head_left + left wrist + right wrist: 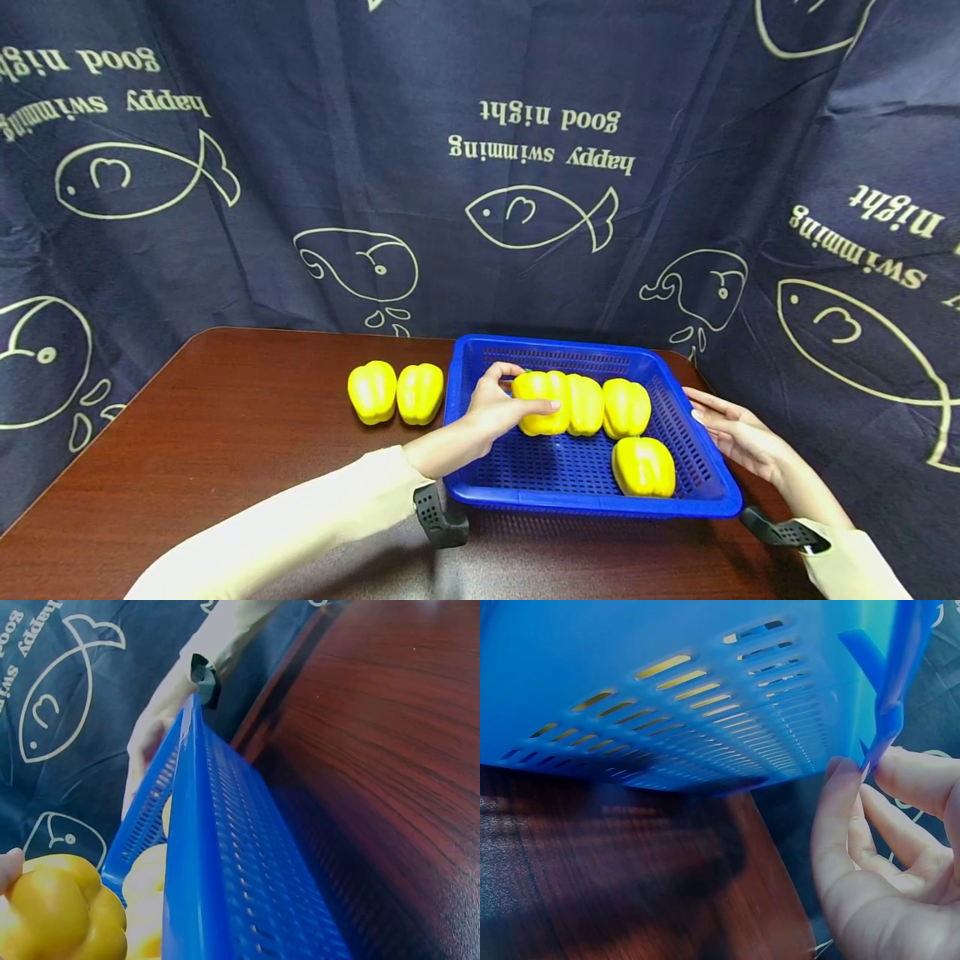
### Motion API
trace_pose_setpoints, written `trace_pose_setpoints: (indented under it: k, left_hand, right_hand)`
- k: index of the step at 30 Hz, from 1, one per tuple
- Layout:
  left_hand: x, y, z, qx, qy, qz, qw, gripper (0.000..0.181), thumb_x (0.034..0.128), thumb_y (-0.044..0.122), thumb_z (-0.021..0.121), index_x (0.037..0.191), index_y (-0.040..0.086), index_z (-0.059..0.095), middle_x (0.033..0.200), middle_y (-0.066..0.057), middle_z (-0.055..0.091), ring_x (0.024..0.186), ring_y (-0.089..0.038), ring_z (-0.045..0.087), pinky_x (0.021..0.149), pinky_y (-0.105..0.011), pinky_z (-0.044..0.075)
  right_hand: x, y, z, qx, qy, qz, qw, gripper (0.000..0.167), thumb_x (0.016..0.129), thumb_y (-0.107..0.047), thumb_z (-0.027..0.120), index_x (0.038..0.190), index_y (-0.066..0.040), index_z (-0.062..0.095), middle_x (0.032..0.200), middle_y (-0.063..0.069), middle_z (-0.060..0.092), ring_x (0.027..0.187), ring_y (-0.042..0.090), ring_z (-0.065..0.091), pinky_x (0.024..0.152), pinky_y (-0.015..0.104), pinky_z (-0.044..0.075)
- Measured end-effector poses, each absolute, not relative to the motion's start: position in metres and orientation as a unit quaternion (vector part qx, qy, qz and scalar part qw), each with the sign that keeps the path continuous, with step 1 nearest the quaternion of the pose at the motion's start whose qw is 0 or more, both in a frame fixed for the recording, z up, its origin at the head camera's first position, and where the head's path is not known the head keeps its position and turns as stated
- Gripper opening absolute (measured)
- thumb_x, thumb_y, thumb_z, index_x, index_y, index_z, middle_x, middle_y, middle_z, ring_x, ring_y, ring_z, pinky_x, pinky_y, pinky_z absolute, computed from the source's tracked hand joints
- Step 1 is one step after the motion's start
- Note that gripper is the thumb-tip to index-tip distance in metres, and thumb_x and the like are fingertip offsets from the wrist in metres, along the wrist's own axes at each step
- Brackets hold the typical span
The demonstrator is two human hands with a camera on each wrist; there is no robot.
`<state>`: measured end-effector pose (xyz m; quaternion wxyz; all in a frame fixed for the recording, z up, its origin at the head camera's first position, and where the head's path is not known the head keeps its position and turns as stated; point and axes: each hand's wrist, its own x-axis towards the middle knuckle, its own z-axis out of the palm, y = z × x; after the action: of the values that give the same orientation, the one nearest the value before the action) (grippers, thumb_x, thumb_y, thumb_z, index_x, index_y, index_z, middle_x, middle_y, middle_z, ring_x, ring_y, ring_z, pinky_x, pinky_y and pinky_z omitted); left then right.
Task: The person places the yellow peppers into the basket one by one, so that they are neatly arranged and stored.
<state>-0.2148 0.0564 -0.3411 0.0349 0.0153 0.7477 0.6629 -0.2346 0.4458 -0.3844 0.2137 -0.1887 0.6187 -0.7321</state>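
Yellow bell pepper (547, 423), glossy, plumply lobed, gripped in curled left hand (495, 410), right hand (742, 437) pinching blue basket rim (592, 502)

Bright glare on yellow peppers (643, 468), soft dark shadow across the tabletop (630, 885).

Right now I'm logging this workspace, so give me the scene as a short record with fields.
container: blue perforated plastic basket
surface: reddish-brown wood-grain table
left hand: grip on one blocky yellow bell pepper over the basket
right hand: grip on the basket's right rim
also inside: three more yellow peppers
outside: two yellow peppers left of the basket
backdrop: dark-blue cloth with pale fish outlines
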Motion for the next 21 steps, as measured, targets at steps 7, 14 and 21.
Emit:
trace_pose_setpoints:
  k: [7,14,21]
  left_hand:
    - [-0.217,0.072,-0.344,0.001,0.735,0.676,0.051,0.057,0.0623,0.012,0.087,0.109,0.006,0.053,0.104,-0.015,0.060,0.088,-0.020,0.060,0.076,-0.031,0.056]
    - [-0.214,0.086,-0.349,0.004,0.720,0.691,0.058,0.055,0.0612,0.007,0.086,0.105,0.007,0.054,0.101,-0.012,0.063,0.085,-0.018,0.061,0.073,-0.027,0.055]
    - [-0.214,0.096,-0.355,-0.002,0.719,0.691,0.077,0.055,0.0613,0.006,0.085,0.106,0.007,0.053,0.096,-0.010,0.061,0.080,-0.015,0.060,0.069,-0.023,0.052]
  right_hand:
    - [-0.234,0.448,-0.385,-0.184,0.607,-0.741,0.219,0.048,0.103,-0.001,0.028,0.130,-0.027,0.058,0.123,-0.007,0.066,0.109,0.011,0.065,0.090,0.023,0.053]
    - [-0.234,0.449,-0.388,-0.181,0.615,-0.737,0.215,0.047,0.103,-0.002,0.029,0.130,-0.028,0.058,0.124,-0.008,0.066,0.109,0.011,0.065,0.089,0.024,0.053]
    - [-0.234,0.449,-0.387,-0.195,0.615,-0.732,0.219,0.048,0.103,-0.002,0.027,0.132,-0.028,0.055,0.126,-0.007,0.065,0.110,0.011,0.065,0.090,0.025,0.053]
